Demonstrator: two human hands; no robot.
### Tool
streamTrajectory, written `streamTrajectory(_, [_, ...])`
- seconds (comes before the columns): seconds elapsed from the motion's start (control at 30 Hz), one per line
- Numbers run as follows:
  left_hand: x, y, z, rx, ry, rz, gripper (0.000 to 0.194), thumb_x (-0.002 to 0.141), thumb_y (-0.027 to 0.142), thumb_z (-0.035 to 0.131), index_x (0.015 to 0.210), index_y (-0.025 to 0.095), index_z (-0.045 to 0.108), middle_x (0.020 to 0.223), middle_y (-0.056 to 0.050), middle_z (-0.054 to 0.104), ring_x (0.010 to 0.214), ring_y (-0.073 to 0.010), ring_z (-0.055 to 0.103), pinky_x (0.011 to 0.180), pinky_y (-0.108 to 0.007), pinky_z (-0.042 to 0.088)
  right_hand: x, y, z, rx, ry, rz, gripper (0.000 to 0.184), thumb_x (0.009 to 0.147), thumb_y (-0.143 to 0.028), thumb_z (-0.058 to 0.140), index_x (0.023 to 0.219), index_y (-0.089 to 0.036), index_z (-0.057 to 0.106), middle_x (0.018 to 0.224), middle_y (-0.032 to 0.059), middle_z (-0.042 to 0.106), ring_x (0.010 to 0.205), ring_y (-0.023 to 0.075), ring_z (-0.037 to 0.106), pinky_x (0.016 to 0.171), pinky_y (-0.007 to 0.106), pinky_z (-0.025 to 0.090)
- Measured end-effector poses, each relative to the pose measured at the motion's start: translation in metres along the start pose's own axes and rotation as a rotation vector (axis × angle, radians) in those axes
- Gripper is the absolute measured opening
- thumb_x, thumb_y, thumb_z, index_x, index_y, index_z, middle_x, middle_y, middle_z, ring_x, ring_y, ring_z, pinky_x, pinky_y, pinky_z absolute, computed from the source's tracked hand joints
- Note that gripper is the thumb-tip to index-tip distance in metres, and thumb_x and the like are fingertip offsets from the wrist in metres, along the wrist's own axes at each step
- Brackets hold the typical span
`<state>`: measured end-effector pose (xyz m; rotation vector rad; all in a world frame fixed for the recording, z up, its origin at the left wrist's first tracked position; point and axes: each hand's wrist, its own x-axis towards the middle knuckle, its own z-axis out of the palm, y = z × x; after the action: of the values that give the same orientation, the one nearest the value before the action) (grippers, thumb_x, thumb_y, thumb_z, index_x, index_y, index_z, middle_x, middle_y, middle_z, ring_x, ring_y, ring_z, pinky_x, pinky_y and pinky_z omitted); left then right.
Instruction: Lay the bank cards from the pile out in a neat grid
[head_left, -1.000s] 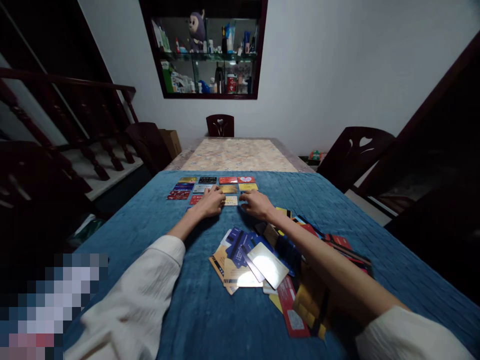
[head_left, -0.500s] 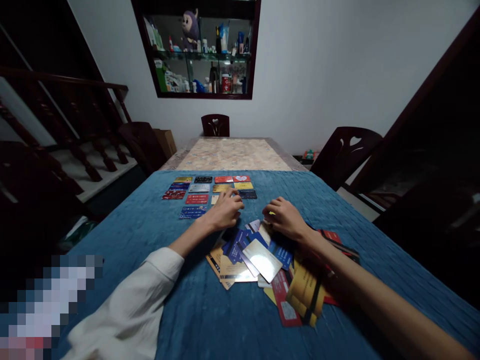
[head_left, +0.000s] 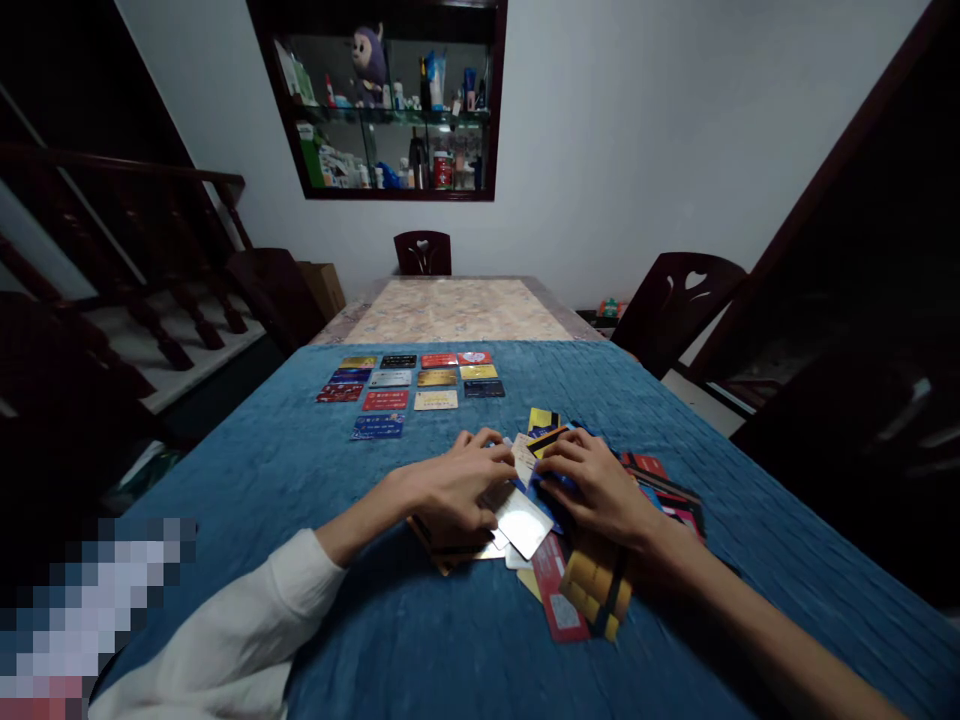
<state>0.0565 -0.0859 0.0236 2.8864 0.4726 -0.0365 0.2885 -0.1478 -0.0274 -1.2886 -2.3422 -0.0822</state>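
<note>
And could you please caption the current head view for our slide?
Left hand and right hand at jumbled plastic cards, neat card rows beyond.

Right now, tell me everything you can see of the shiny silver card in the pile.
The silver card is a thin, pale rectangle, plastic by its look, with bright glare on its face and no readable print. It lies askew atop the pile of cards. The left hand hides part of its left side; whether fingers touch it is unclear.
</note>
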Motion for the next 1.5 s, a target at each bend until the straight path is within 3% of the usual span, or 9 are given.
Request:
streamTrajectory(0.3, [-0.001, 0.002, 0.004, 0.043, -0.077, -0.003, 0.037, 0.071, 0.028, 0.071, 0.105, 0.02, 0.06, 0.122, -0.009, 0.057, 0.119, -0.0326, 0.043, 0.096, -0.048, 0.037, -0.004, -0.02, -0.006, 0.014, -0.049, -0.058, 0.021, 0.089, -0.037, 0.061, 0.103, -0.025, 0.07, 0.103, 0.009, 0.069, 0.104, 0.0277, 0.052, 0.092, 0.049, 0.04])
streamTrajectory(0.77, [-0.005, 0.008, 0.0, 0.078, -0.074, 0.02, 0.018, 0.077, 0.025, 0.066, 0.091, 0.019, 0.058, 0.105, -0.009, 0.061, 0.106, -0.0284, 0.05, 0.085, -0.04, 0.041, -0.007, -0.021, -0.009, -0.006, -0.09, -0.086, 0.025, 0.087, -0.039, 0.062, 0.107, -0.026, 0.07, 0.108, 0.0084, 0.068, 0.107, 0.028, 0.05, 0.094, 0.05, 0.038])
streamTrajectory(0.9, [-0.006, 0.003, -0.002, 0.07, -0.065, -0.018, 0.019, 0.075, 0.031, 0.067, 0.085, 0.018, 0.056, 0.1, -0.008, 0.059, 0.101, -0.0276, 0.049, 0.083, -0.039, 0.042, -0.006, -0.025, -0.014, 0.03, -0.092, -0.105, 0.032, 0.088, -0.047, 0.06, 0.109, -0.025, 0.068, 0.107, 0.0091, 0.067, 0.107, 0.029, 0.05, 0.094, 0.05, 0.037])
streamTrajectory(1.07, [-0.005, -0.012, 0.001, -0.004, -0.041, -0.037, 0.024, 0.073, 0.032, 0.068, 0.091, 0.019, 0.059, 0.099, -0.006, 0.058, 0.1, -0.0256, 0.049, 0.087, -0.036, 0.042, -0.005, -0.027, -0.015, 0.029, -0.117, -0.115, 0.039, 0.084, -0.057, 0.063, 0.106, -0.024, 0.068, 0.105, 0.0089, 0.067, 0.103, 0.0284, 0.051, 0.092, 0.048, 0.038])
streamTrajectory(1.17, [-0.003, -0.017, 0.003, -0.045, -0.039, -0.053, 0.031, 0.074, 0.036, 0.069, 0.099, 0.018, 0.062, 0.099, -0.005, 0.059, 0.1, -0.0242, 0.05, 0.088, -0.034, 0.042, -0.006, -0.024, -0.009, -0.002, -0.098, -0.123, 0.031, 0.086, -0.045, 0.064, 0.11, -0.025, 0.067, 0.105, 0.0084, 0.068, 0.104, 0.0275, 0.052, 0.092, 0.047, 0.039])
streamTrajectory(1.3, [-0.001, -0.02, 0.004, -0.107, -0.039, -0.073, 0.031, 0.077, 0.037, 0.067, 0.102, 0.018, 0.063, 0.099, -0.004, 0.061, 0.099, -0.022, 0.052, 0.089, -0.031, 0.041, -0.007, -0.017, 0.002, -0.071, 0.055, -0.115, 0.021, 0.092, -0.019, 0.052, 0.101, -0.025, 0.07, 0.096, 0.0064, 0.071, 0.099, 0.0238, 0.055, 0.091, 0.044, 0.038])
streamTrajectory(1.5, [0.001, -0.024, 0.005, -0.146, -0.008, -0.044, 0.021, 0.082, 0.027, 0.062, 0.1, 0.017, 0.066, 0.099, -0.004, 0.066, 0.096, -0.0197, 0.056, 0.091, -0.03, 0.042, -0.009, -0.011, 0.008, -0.065, 0.175, -0.063, 0.021, 0.095, -0.019, 0.049, 0.096, -0.024, 0.069, 0.091, 0.0051, 0.073, 0.096, 0.0229, 0.057, 0.088, 0.042, 0.041])
